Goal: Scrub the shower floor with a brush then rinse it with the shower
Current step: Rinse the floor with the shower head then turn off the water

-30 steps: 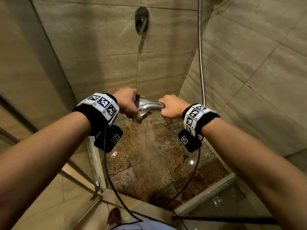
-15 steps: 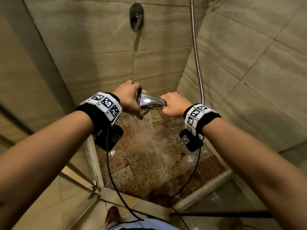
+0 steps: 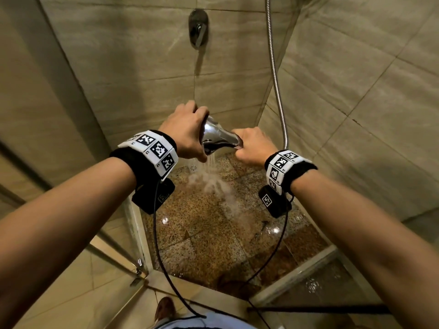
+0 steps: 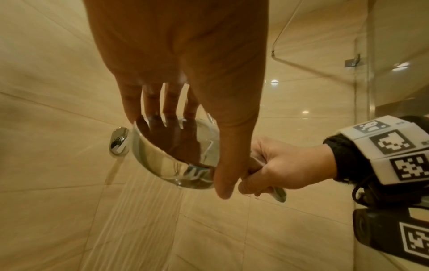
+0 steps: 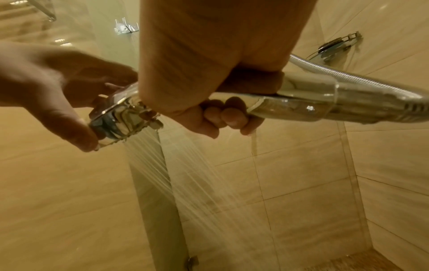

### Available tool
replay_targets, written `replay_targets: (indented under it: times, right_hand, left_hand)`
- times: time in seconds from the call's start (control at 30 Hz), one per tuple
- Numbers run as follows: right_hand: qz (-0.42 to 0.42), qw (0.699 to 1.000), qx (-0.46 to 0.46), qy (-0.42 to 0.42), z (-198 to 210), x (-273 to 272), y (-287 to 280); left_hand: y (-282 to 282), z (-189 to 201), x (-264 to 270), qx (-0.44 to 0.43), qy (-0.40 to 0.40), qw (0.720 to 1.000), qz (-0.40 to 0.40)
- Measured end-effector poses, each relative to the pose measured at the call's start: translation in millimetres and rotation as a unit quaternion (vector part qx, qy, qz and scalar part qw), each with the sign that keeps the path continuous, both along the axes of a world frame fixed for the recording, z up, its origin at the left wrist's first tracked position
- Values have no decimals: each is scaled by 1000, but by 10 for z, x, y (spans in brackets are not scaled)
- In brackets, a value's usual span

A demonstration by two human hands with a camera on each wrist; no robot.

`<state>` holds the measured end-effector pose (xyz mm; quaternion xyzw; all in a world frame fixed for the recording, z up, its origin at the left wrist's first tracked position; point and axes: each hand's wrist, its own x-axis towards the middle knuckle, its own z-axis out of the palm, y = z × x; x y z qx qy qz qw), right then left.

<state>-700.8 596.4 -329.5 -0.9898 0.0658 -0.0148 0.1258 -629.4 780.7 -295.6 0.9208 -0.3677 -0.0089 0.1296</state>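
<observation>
Shower enclosure: beige tiled walls [image 3: 356,67] on the far and right sides; glass panel [image 3: 71,245] on the left; speckled brown stone shower floor [image 3: 202,233] below, wet and glossy, with bright reflections on the surface.

Metal hose [image 3: 275,74] hangs along the right corner and runs down to the right wrist; in the right wrist view the hose [image 5: 348,78] joins the rear end of the chrome handle.

Wall mixer valve [image 3: 198,27] on the far wall, above the hands; lever points downward.

Chrome shower head [image 3: 215,137] held level above the floor, between both hands, face pointing down; water spray [image 3: 213,184] leaves the face and falls at a slant onto the floor, raising a pale mist where it lands.

Right hand [image 3: 251,146]: grip clenched around the handle, fingers [image 5: 223,117] wrapped under it, a thin trickle of water running off them.

Left hand [image 3: 187,131]: grip grasping the round rim of the shower head; fingers [image 4: 150,102] over the far edge, thumb [image 4: 227,165] pressed on the near edge; seen also in the right wrist view, left hand [image 5: 58,88] cupping the head from the side.

Both wrists carry black bands with white marker tags; a black cable [image 3: 159,245] hangs from the left wrist.

A brown shoe [image 3: 165,307] shows at the bottom edge, outside the threshold.
</observation>
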Motion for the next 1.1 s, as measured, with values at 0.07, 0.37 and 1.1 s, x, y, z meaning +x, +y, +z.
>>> replay_targets:
  times: [0.07, 0.37, 1.1]
  right_hand:
    - [-2, 1000, 5, 0, -1, -3, -31]
    - [21, 995, -7, 93, 122, -33, -197]
    - [-6, 989, -94, 113, 108, -326, -588]
  left_hand:
    - [-26, 18, 1, 6, -6, 1000, -5]
    - [-192, -31, -14, 34, 108, 993, 14]
    - [-618, -300, -246, 1, 127, 992, 2]
